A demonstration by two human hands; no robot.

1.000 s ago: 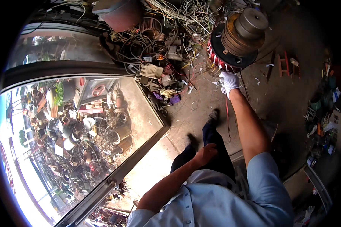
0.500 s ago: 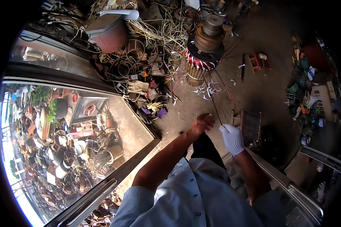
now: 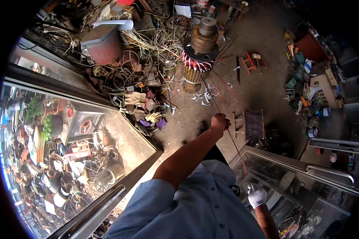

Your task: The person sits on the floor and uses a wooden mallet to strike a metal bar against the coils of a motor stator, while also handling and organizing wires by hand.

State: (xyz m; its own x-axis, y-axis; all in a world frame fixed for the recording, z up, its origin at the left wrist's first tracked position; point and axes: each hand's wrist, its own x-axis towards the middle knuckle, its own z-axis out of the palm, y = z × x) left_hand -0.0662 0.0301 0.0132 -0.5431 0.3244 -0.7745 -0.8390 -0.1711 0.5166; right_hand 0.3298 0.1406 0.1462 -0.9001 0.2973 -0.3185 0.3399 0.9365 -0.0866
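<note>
An upright motor armature (image 3: pixel 197 67) stands on the floor ahead, with red-and-white windings around it and bare copper-coloured ends below. From it a long thin wire (image 3: pixel 210 92) stretches toward me. My left hand (image 3: pixel 220 122), bare, is closed around this wire at mid-length. Past it the wire runs on, reddish, toward my right hand (image 3: pixel 257 195), which wears a white glove and is closed low at my right side. The wire's last stretch by the glove is hard to make out.
A small wooden stool (image 3: pixel 254 124) with a dark seat stands right of the wire. Open glass doors (image 3: pixel 299 175) with metal handles flank me. Tangled cables and work gloves (image 3: pixel 135 98) heap at the left. Paper scraps (image 3: pixel 207 95) litter the floor. Tools and a cardboard box (image 3: pixel 325 89) lie far right.
My right hand has drawn back and down to my right side, away from the left. My left hand has closed on the wire. The view has shifted to the right.
</note>
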